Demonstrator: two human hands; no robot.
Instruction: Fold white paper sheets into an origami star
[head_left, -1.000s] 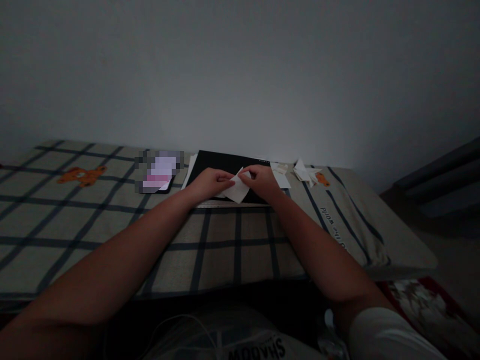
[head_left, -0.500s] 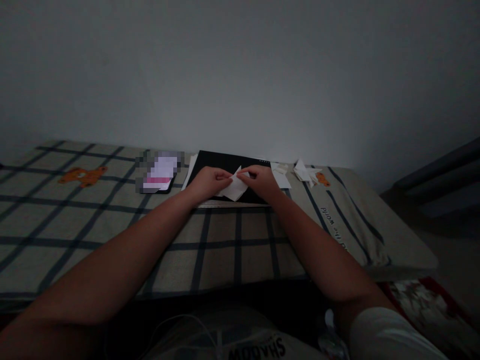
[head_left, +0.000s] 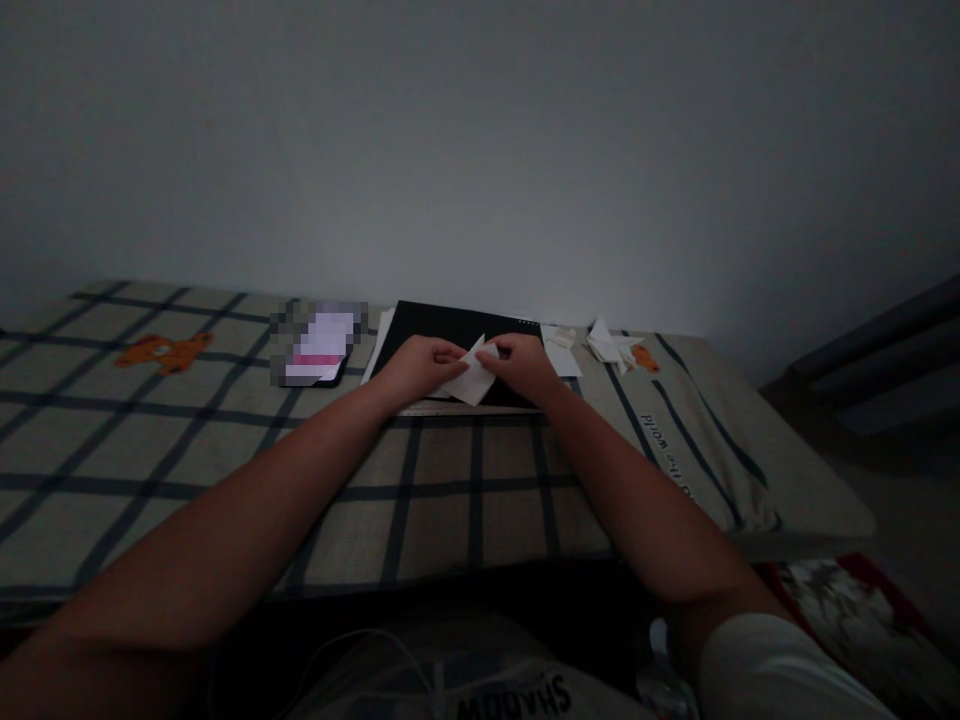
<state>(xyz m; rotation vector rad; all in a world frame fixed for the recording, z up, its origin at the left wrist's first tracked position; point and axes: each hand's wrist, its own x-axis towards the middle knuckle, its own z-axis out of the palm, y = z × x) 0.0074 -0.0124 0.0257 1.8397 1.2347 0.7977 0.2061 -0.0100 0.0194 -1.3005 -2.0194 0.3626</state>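
Together, both hands (head_left: 471,365) pinching white folded paper (head_left: 472,378), over black board (head_left: 450,325)

Both hands (head_left: 472,365) pinch white paper (head_left: 471,380) over black board (head_left: 450,325).

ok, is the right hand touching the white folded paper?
Touching. Head view: right hand pinches the white folded paper at its upper edge, no gap.

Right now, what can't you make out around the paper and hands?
Head view only, very dim:
- paper: the fold shape is too small, and its edges hide under the left hand and right hand.
- phone: the screen is pixelated.
- scraps: too small to tell their shapes.
- black board: the near part is behind the hands.
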